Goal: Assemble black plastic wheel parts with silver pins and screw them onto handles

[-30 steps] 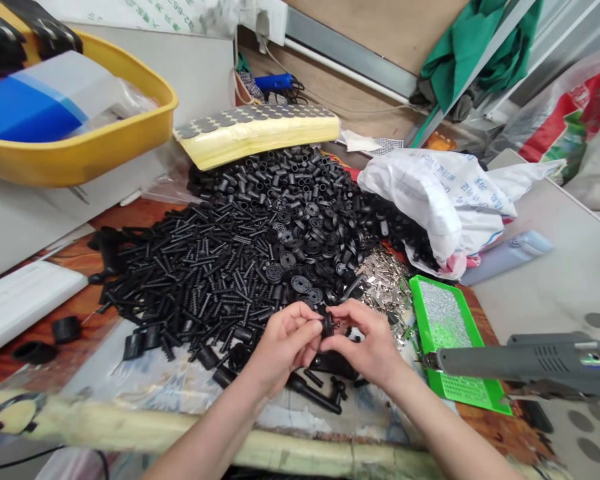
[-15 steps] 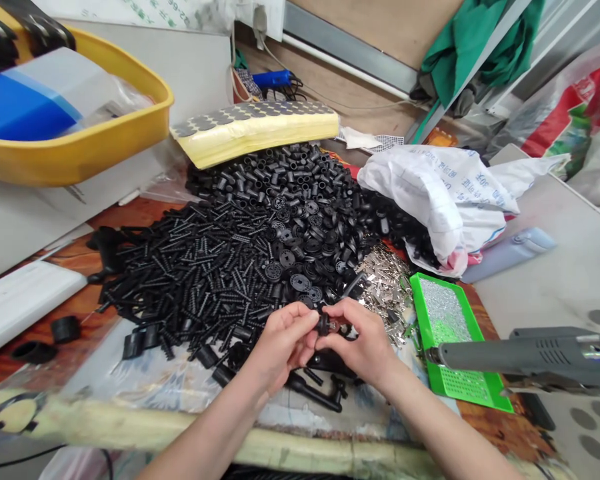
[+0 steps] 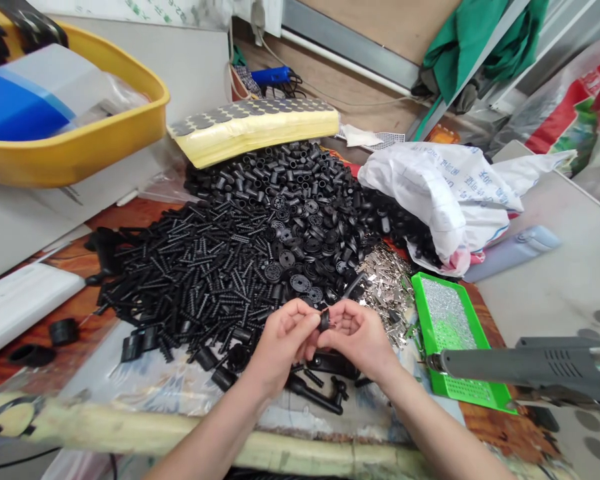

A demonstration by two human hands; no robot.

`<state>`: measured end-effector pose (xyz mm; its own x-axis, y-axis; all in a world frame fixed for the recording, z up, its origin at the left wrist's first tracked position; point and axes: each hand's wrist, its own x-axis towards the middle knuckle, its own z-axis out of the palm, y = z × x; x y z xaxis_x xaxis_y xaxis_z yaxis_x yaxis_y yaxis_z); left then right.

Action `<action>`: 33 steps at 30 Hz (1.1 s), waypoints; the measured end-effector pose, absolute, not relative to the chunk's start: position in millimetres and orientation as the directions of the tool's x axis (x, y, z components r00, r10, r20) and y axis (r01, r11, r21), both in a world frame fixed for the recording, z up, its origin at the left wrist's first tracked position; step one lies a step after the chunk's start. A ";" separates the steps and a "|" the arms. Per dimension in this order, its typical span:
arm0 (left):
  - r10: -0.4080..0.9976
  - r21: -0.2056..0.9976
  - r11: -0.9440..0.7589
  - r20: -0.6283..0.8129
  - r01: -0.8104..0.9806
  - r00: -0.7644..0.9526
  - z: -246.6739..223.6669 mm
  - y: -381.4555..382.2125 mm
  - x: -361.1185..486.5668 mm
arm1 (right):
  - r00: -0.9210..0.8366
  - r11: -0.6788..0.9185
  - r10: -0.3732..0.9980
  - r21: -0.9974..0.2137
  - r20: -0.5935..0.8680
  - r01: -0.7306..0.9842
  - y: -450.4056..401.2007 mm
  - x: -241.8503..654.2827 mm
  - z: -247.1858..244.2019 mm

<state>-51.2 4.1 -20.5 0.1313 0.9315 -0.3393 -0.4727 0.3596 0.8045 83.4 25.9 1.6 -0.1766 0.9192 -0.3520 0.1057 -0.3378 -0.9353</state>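
Observation:
A small round black part (image 3: 325, 321) is pinched between my two hands at the front of the heap. My left hand (image 3: 289, 337) has thumb and fingers closed on its left side. From the right, my right hand (image 3: 356, 335) holds it with bent fingers, and its fingertips partly hide it. Behind lie black threaded rods (image 3: 195, 267), black discs (image 3: 300, 283) and short black tubes (image 3: 280, 173). Small metal pieces (image 3: 387, 283) form a pile to the right of the discs. Black pipe-like parts (image 3: 317, 395) rest just below my hands.
A green tray (image 3: 485, 340) of tiny shiny pieces stands right, with a grey power tool (image 3: 520, 363) over it. A yellow basket (image 3: 75, 157) is upper left, a yellow sheet stack (image 3: 260, 137) behind the heap, a white bag (image 3: 430, 193) back right. A pale bar (image 3: 130, 433) runs along the front.
The fingers of my right hand have shifted around the black part, which is now turned a little. Both hands stay in nearly the same place. The view has moved slightly.

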 end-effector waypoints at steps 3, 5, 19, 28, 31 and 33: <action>0.908 0.746 0.411 -0.387 -0.524 0.162 -20.4 7.0 -53.9 | -0.207 -0.324 0.914 -0.935 -0.349 0.146 27.1 88.6 1.9; 0.898 0.717 0.430 -0.403 -0.549 0.177 -20.3 8.3 -55.5 | -0.209 -0.293 0.922 -0.941 -0.326 0.171 28.6 93.5 3.5; 0.957 0.844 0.282 -0.279 -0.456 0.075 -22.6 5.2 -51.9 | -0.240 -0.386 0.891 -0.922 -0.384 0.041 28.3 91.0 -2.2; 0.907 0.733 0.414 -0.378 -0.540 0.183 -20.1 9.3 -56.2 | -0.510 0.451 0.822 -0.836 0.253 0.312 33.0 112.6 2.1; 0.912 0.752 0.407 -0.370 -0.518 0.179 -21.0 7.5 -54.0 | -0.570 0.660 0.713 -0.665 0.409 0.349 32.5 110.4 -2.2; 0.921 0.775 0.384 -0.358 -0.502 0.152 -22.4 6.1 -52.3 | -0.522 0.672 0.725 -0.628 0.449 0.394 30.8 106.8 -6.6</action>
<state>-52.3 6.1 -22.4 0.1524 0.9214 -0.3575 -0.5024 0.3838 0.7748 106.8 30.8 -6.6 -0.5216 0.7254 0.4491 0.3937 0.6716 -0.6276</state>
